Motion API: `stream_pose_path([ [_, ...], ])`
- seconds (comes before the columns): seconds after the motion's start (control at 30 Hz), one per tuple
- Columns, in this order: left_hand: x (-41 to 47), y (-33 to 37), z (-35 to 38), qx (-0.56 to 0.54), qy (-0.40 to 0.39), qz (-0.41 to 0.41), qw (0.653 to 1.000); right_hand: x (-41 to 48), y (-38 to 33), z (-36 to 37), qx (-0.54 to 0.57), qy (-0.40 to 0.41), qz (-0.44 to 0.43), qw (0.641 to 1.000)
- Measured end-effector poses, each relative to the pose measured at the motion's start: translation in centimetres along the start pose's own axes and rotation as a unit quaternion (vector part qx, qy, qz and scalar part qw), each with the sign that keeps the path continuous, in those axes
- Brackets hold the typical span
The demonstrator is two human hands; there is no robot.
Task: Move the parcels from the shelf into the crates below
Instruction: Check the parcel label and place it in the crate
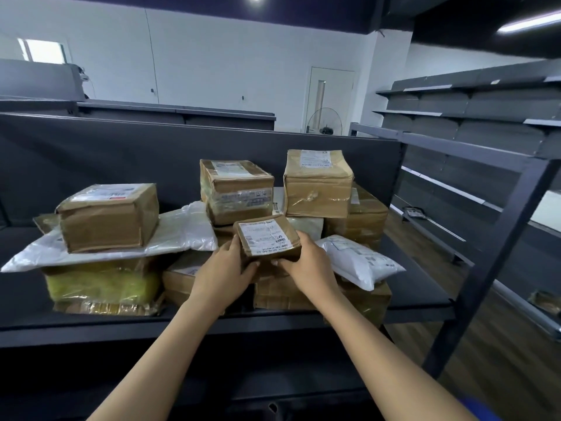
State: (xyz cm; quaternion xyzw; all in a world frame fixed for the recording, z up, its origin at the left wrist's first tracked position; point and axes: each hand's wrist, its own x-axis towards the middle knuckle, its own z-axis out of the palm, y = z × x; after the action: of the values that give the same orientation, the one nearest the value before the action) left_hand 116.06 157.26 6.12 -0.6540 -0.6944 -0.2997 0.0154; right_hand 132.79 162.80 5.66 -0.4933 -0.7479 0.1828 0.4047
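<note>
Parcels crowded the shelf point(419, 296), so the task looked barely begun. No crates showed in the view, and how many parcels had already gone down could not be told.

At the left, a brown box point(107, 217) sat on a white mailer point(182, 232), which lay across a yellow parcel point(100, 284). None of these was touched.

Toward the middle, a taped box point(239, 192) stood at the back of the heap. Just in front of it was the small parcel point(267, 237), label up, resting on or barely clear of the low box point(282, 293) beneath. The left hand point(223, 275) gripped its left side and the right hand point(306, 265) its right side, the fingers of both curled round its edges. This appeared to be the pick-up step for one parcel, with the lift and the lowering into a crate yet to come.

To the right, a tall box point(317, 183) stood on a rear box point(364, 220), and a white bag point(358, 259) leaned just beside the right hand. All of these waited on the shelf, so most of the work seemed left.
</note>
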Motion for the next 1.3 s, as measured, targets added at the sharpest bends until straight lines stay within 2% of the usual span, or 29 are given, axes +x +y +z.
stream_pose_path([
  [0.13,-1.6,0.2,-1.1,-0.011,0.015,0.021,1.0,-2.2,-1.0,-0.5,0.003,0.017,-0.015,1.0],
  [0.37,-8.2,1.4,-4.8,-0.038,0.098,0.073,0.992,-8.9,-4.8,-3.1,0.006,0.053,-0.076,0.996],
  [0.53,-14.9,1.3,-6.4,-0.083,0.12,0.069,0.987,-15.0,-6.8,-3.3,0.028,0.072,-0.093,0.993],
  [0.73,-23.0,-0.5,-5.8,-0.118,0.106,0.033,0.987,-22.6,-6.5,-0.2,0.067,0.069,-0.075,0.993],
  [0.9,-28.3,-3.2,-4.2,-0.173,0.051,0.008,0.984,-28.6,-5.4,4.0,0.101,0.044,-0.041,0.993],
  [1.03,-30.8,-4.8,-2.9,-0.229,0.027,-0.016,0.973,-31.7,-4.5,6.5,0.114,0.016,-0.01,0.993],
  [1.3,-33.4,-7.4,-0.5,-0.269,-0.006,-0.072,0.96,-34.2,-3.1,9.3,0.114,-0.004,0.005,0.993],
])
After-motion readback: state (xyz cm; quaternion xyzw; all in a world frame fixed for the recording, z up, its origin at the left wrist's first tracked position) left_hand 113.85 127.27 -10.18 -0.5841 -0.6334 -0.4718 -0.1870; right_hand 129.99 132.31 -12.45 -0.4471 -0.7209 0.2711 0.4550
